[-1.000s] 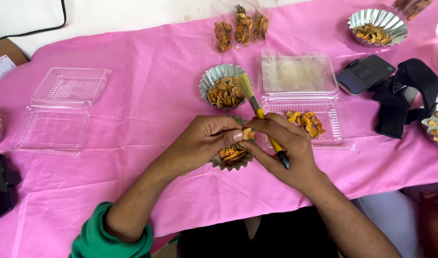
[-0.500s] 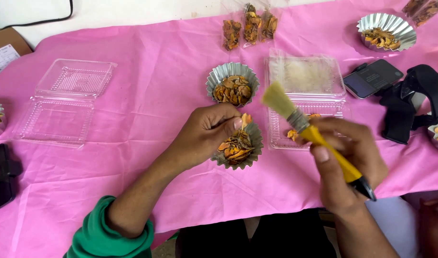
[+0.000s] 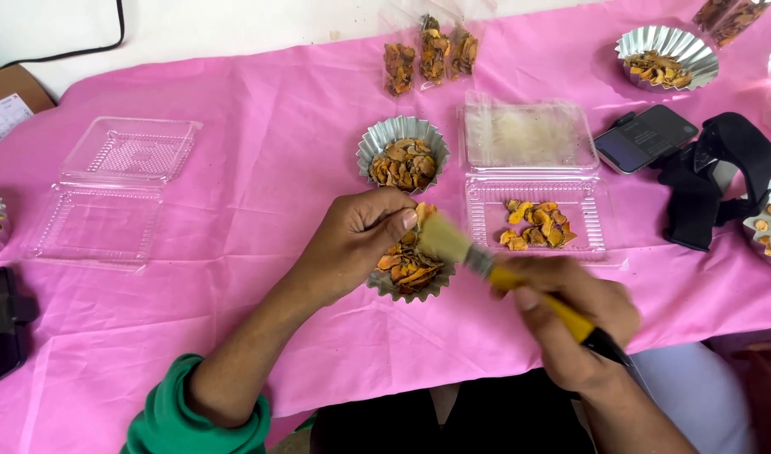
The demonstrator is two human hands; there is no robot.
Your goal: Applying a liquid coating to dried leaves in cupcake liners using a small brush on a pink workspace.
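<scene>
1. Two hands work over a foil cup (image 3: 410,273) of orange chips near the front edge of the pink surface (image 3: 259,176).
2. The left hand (image 3: 352,244) curls its grip on the cup's rim, pinching a chip.
3. The right hand (image 3: 570,324) has its grip closed around a brush (image 3: 503,273).
4. The brush's long axis runs diagonally, bristles pointing up-left at the cup, black handle end down-right toward the front edge.
5. A clear tray (image 3: 536,220) of chips lies just right of the cup.
</scene>
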